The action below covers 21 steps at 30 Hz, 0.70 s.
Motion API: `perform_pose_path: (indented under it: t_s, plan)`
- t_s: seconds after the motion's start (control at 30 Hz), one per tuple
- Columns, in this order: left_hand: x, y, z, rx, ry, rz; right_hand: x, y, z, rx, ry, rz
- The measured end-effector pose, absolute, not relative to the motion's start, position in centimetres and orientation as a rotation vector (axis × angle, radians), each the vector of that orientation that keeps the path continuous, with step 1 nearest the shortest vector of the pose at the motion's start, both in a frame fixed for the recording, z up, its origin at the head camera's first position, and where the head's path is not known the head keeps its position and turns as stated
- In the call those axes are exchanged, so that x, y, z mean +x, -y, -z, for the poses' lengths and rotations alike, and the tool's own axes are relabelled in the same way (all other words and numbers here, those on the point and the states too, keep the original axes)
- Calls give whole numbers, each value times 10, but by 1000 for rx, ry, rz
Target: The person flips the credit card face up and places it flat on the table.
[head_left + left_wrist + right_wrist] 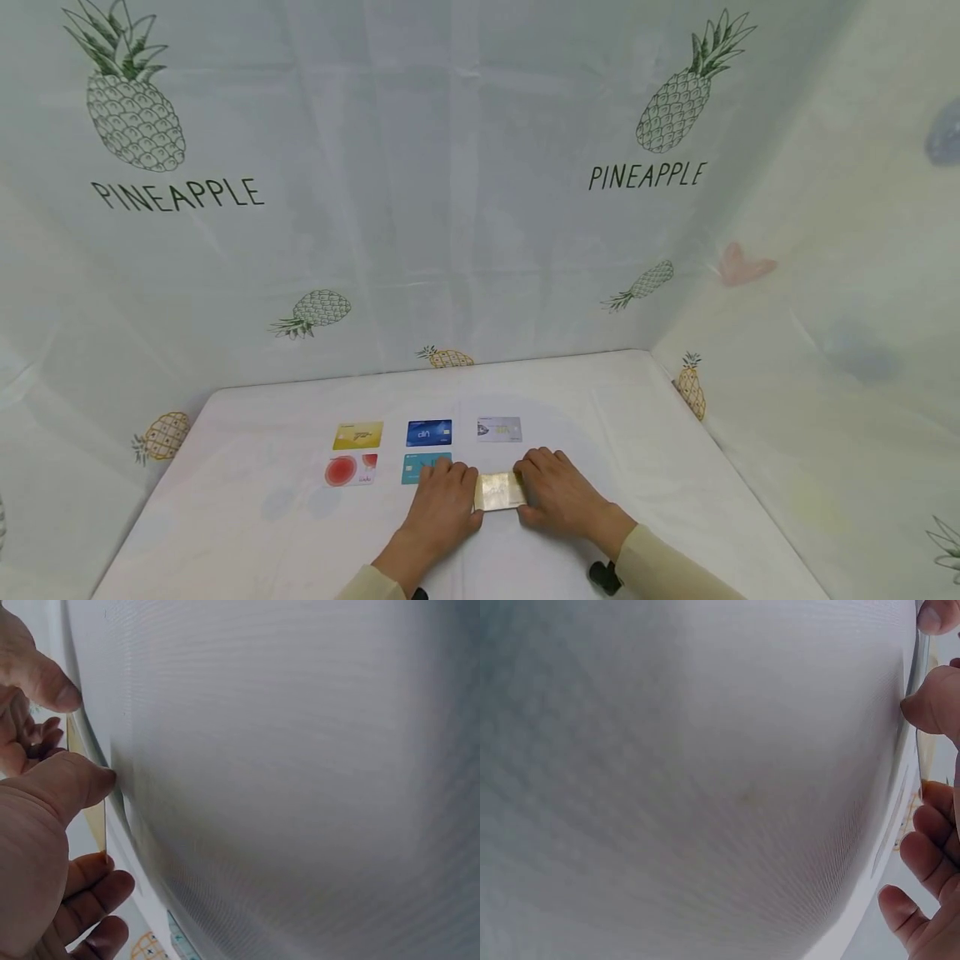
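Note:
A shiny gold card (500,492) lies near the front of the white table, between my two hands. At its left end, my left hand (444,507) pinches it between thumb and fingers. My right hand (561,497) pinches the opposite end the same way. In the left wrist view, a thin gold strip of the card (95,823) shows between the left thumb (90,780) and fingertips. The right wrist view has the right thumb (930,701) close to the tabletop, with a sliver of the card (926,754) behind it.
A teal card (417,472) lies just beyond my left fingers. Farther back are a blue card (429,432) and a silver card (501,429). To the left sit a yellow card (357,435) and a white card with red circles (360,472). Pineapple-print cloth (465,208) hangs behind the table.

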<state>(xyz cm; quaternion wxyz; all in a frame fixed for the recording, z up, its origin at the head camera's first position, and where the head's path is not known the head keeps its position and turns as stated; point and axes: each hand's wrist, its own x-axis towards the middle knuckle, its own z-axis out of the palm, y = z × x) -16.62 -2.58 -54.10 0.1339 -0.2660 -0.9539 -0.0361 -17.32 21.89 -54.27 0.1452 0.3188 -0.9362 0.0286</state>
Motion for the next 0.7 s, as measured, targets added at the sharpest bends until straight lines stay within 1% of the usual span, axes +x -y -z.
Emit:
perform_pose_path:
  t_s: [0.7]
  plan:
    - [-169, 22, 542, -756, 2825, 97, -173, -221, 545, 898, 2726, -89]
